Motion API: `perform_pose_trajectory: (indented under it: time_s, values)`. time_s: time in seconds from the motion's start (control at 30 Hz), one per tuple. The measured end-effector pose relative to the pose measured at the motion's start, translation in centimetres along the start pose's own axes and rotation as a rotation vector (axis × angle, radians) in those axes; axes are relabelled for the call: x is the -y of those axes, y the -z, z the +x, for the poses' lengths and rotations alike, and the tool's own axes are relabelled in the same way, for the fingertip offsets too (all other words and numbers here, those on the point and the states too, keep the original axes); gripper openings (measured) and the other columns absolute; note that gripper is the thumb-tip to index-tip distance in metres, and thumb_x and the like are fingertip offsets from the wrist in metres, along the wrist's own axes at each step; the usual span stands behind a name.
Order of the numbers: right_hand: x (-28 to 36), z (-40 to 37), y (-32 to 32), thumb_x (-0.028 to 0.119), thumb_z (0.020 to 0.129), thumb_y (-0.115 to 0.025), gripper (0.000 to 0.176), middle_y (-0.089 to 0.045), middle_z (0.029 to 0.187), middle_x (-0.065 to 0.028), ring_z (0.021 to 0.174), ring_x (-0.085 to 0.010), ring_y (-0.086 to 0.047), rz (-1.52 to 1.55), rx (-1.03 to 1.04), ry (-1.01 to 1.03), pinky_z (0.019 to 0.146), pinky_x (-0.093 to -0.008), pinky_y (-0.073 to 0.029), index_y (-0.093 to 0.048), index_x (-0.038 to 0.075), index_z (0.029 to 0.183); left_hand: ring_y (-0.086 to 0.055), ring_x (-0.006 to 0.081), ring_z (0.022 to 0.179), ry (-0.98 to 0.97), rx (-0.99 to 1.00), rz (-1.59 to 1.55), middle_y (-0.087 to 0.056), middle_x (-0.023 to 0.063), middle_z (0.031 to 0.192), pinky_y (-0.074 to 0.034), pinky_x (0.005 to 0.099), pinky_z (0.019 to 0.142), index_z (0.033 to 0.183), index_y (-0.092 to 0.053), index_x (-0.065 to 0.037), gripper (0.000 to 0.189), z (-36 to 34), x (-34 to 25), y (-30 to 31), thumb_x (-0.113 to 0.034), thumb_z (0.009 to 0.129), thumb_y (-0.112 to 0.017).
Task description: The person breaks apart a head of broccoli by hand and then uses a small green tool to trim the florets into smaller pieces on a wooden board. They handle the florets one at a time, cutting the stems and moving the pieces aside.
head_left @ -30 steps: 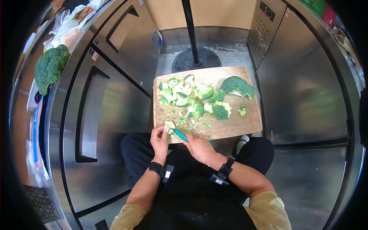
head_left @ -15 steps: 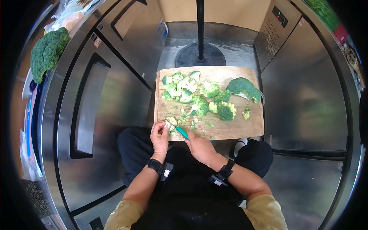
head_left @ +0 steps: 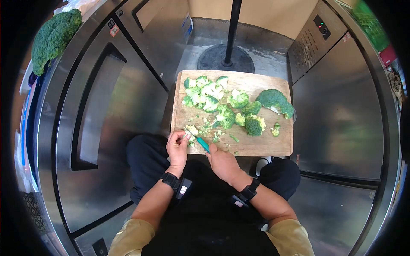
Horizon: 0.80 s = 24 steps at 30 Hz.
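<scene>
My left hand (head_left: 177,147) pinches a small pale broccoli piece (head_left: 191,129) at the near left corner of the wooden cutting board (head_left: 265,147). In my right hand (head_left: 223,163) is a small knife with a teal handle (head_left: 203,144); its blade points up and left, at the piece in my left fingers. Cut broccoli florets (head_left: 211,90) are heaped at the board's far left. More florets (head_left: 225,116) lie across the middle. A large broccoli chunk (head_left: 274,101) rests near the right edge. Small green crumbs (head_left: 215,137) are scattered between the knife and the florets.
Steel cabinets (head_left: 102,106) with black handles flank me on the left, and another steel unit (head_left: 337,111) stands on the right. A black post with a round base (head_left: 226,59) rises behind the board. A whole broccoli head (head_left: 54,39) sits on the left counter.
The view has shifted slightly, so the left broccoli head appears higher. Both hands keep almost the same place and grip, with the knife still at the small piece.
</scene>
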State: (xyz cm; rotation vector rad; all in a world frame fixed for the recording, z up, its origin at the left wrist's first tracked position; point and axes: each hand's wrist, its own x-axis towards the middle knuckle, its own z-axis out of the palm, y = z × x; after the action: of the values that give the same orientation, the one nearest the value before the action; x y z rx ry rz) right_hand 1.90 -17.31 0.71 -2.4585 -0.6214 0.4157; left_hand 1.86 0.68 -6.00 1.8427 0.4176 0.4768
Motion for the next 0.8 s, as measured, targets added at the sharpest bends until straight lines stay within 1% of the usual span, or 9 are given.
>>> perform_pose_trajectory:
  time_s: [0.17,0.27,0.37,0.47,0.57,0.67,0.77,0.8]
  values:
    - [0.2,0.2,0.1,0.022,0.092,-0.049,0.023,-0.061,0.071,-0.0199,0.066,-0.0385,-0.062,-0.031,0.039,-0.025,0.059,-0.0473,-0.050,-0.041,0.001,0.093,-0.054,0.0091,0.070,-0.014,0.003,-0.010,-0.059,0.0026,0.085,-0.046,0.0215,0.064,0.084,-0.060,-0.003,0.013,0.0,0.1,0.0,0.000,0.077,-0.070]
    - [0.2,0.2,0.1,0.020,0.092,-0.048,0.018,-0.062,0.069,-0.0182,0.065,-0.0361,-0.064,-0.056,-0.010,0.007,0.058,-0.0452,-0.051,-0.043,0.002,0.091,-0.055,0.0092,0.070,-0.022,-0.001,-0.008,-0.059,0.0028,0.085,-0.046,0.0214,0.064,0.084,-0.060,-0.003,0.013,0.0,0.0,-0.1,0.001,0.076,-0.070]
    - [0.0,0.3,-0.2,0.022,0.092,-0.050,0.022,-0.062,0.071,-0.0202,0.067,-0.0379,-0.063,-0.038,-0.015,0.001,0.059,-0.0468,-0.051,-0.042,0.002,0.093,-0.055,0.0093,0.071,-0.036,-0.005,0.020,-0.059,0.0029,0.085,-0.047,0.0215,0.064,0.085,-0.060,-0.003,0.015,0.0,-0.3,-0.1,0.002,0.076,-0.070]
    - [-0.4,0.7,-0.7,0.015,0.089,-0.048,0.014,-0.063,0.070,-0.0169,0.067,-0.0336,-0.065,-0.110,0.024,-0.021,0.058,-0.0429,-0.052,-0.045,0.001,0.091,-0.055,0.0094,0.071,-0.035,-0.002,0.048,-0.058,0.0030,0.086,-0.047,0.0215,0.064,0.085,-0.060,-0.004,0.015,-0.1,-0.2,-0.1,0.002,0.075,-0.070]
    - [-0.9,0.9,-1.1,0.021,0.092,-0.048,0.021,-0.063,0.072,-0.0200,0.068,-0.0379,-0.064,-0.103,0.016,-0.032,0.060,-0.0472,-0.051,-0.043,0.001,0.095,-0.055,0.0094,0.071,-0.031,0.010,0.054,-0.058,0.0029,0.086,-0.047,0.0213,0.064,0.087,-0.061,-0.004,0.016,0.0,-0.4,-0.1,0.001,0.076,-0.071]
    - [-1.2,1.3,-1.2,0.020,0.091,-0.048,0.022,-0.064,0.078,-0.0209,0.074,-0.0382,-0.064,-0.088,0.098,-0.063,0.065,-0.0477,-0.051,-0.044,0.000,0.098,-0.056,0.0092,0.072,-0.018,0.026,0.055,-0.057,0.0028,0.087,-0.047,0.0210,0.064,0.089,-0.061,-0.004,0.018,-0.1,-0.4,0.0,0.000,0.076,-0.071]
    - [-1.4,1.4,-0.7,0.012,0.087,-0.047,0.015,-0.064,0.080,-0.0194,0.076,-0.0366,-0.065,-0.063,0.073,-0.055,0.068,-0.0457,-0.052,-0.049,0.000,0.096,-0.057,0.0094,0.075,-0.036,0.060,0.123,-0.056,0.0031,0.087,-0.048,0.0209,0.065,0.092,-0.061,-0.003,0.021,0.0,-1.6,0.0,-0.002,0.076,-0.073]
    - [-1.5,1.3,-0.6,0.014,0.087,-0.048,0.017,-0.064,0.081,-0.0199,0.078,-0.0372,-0.064,-0.039,0.065,-0.050,0.070,-0.0465,-0.051,-0.050,0.000,0.097,-0.058,0.0098,0.077,-0.042,0.076,0.130,-0.057,0.0032,0.089,-0.049,0.0214,0.066,0.093,-0.060,-0.003,0.020,0.0,-2.0,0.0,-0.001,0.076,-0.072]
